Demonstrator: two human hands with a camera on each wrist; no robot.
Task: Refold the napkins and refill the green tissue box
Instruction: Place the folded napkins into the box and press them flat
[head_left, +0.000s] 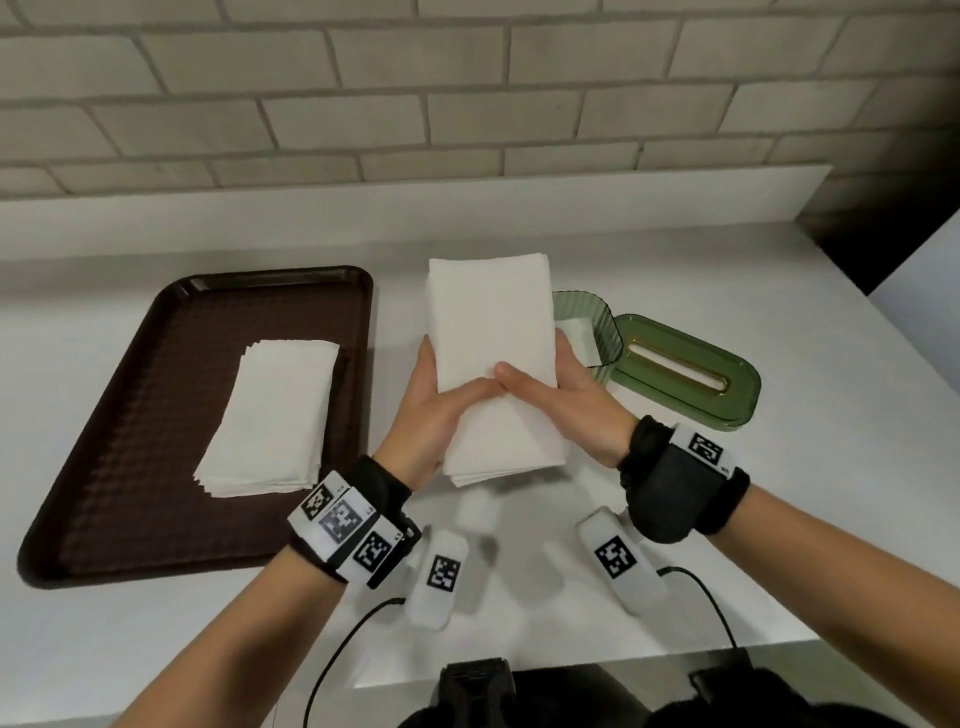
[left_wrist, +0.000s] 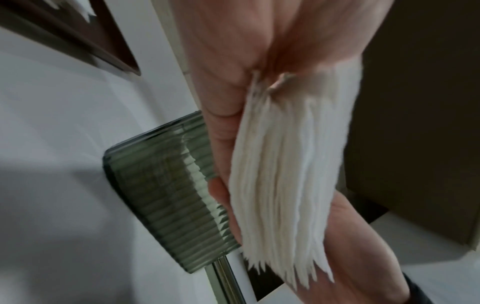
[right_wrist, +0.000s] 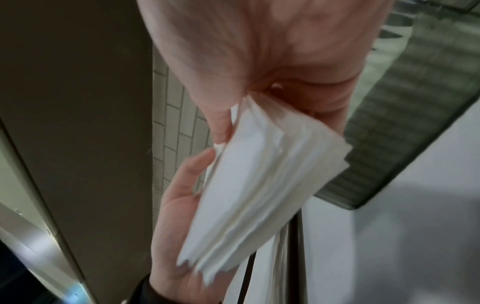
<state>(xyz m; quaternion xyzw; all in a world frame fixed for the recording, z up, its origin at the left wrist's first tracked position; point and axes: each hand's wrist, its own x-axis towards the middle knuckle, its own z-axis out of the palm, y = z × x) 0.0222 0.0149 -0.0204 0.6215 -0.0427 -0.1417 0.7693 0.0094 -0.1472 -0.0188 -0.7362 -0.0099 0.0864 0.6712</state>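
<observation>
A thick stack of white napkins (head_left: 493, 332) is held above the table between both hands. My left hand (head_left: 441, 400) grips its left edge, thumb across the top. My right hand (head_left: 556, 389) grips the right edge, its thumb beside the left one. The left wrist view shows the stack's layered edge (left_wrist: 285, 185) against my left fingers (left_wrist: 221, 144). In the right wrist view the stack (right_wrist: 259, 185) sits between both palms. The open green tissue box (head_left: 597, 322) stands just behind the stack, partly hidden, with a white napkin (head_left: 576, 332) inside. Its green slotted lid (head_left: 685, 374) lies to the right.
A brown tray (head_left: 130, 415) at the left holds a second stack of napkins (head_left: 275, 415). A brick wall with a white ledge (head_left: 467, 208) runs along the back. The table's front edge (head_left: 623, 660) is near my body, with cables hanging from both wrists.
</observation>
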